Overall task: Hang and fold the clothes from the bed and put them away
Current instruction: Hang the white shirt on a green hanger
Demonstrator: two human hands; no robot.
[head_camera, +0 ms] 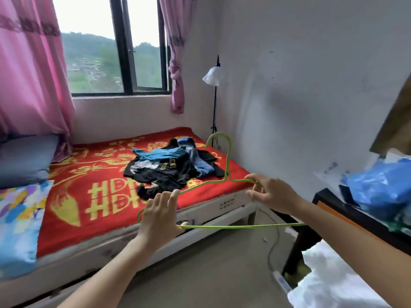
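Two hands, left hand [161,215] and right hand [270,194], grip a thin green wire hanger [226,174] with closed fingers above the red patterned bed [106,196]; the dark clothes pile [169,165] lies untouched mid-bed, and threading a garment likely comes next.

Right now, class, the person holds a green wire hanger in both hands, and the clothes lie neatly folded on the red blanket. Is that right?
Not quite. In the head view the clothes lie in a loose, unfolded heap on the red blanket. Left hand and right hand do hold the green wire hanger.

Single head view, looking forward-down over bed [66,218]; hands close in foreground.
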